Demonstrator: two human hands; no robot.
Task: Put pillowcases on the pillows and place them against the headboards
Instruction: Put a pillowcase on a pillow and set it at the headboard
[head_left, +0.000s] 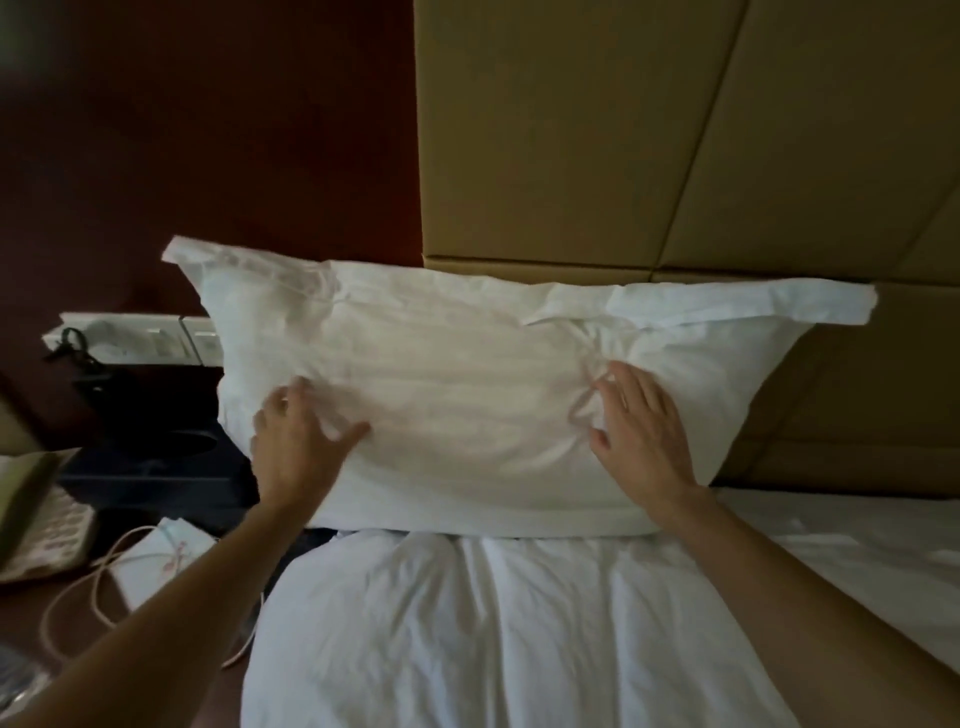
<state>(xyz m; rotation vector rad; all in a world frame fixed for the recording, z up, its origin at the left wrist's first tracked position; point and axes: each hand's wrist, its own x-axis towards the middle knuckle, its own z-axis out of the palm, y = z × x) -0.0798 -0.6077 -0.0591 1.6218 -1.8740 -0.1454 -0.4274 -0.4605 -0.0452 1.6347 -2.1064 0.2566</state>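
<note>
A white pillow (467, 384) in a white pillowcase stands on its long edge at the head of the bed, leaning back against the tan padded headboard (597, 145). Its left end overhangs the headboard's edge in front of the dark red wall. My left hand (298, 441) lies flat on the pillow's lower left face, fingers spread and blurred. My right hand (639, 426) presses flat on the lower right face, where the fabric is creased. Neither hand grips the fabric.
A rumpled white duvet (467, 623) covers the bed below the pillow. To the left, a nightstand holds a telephone (47, 525), a white packet (156, 561) and a pale cable (78, 597). A white switch panel (135, 338) sits on the wall behind.
</note>
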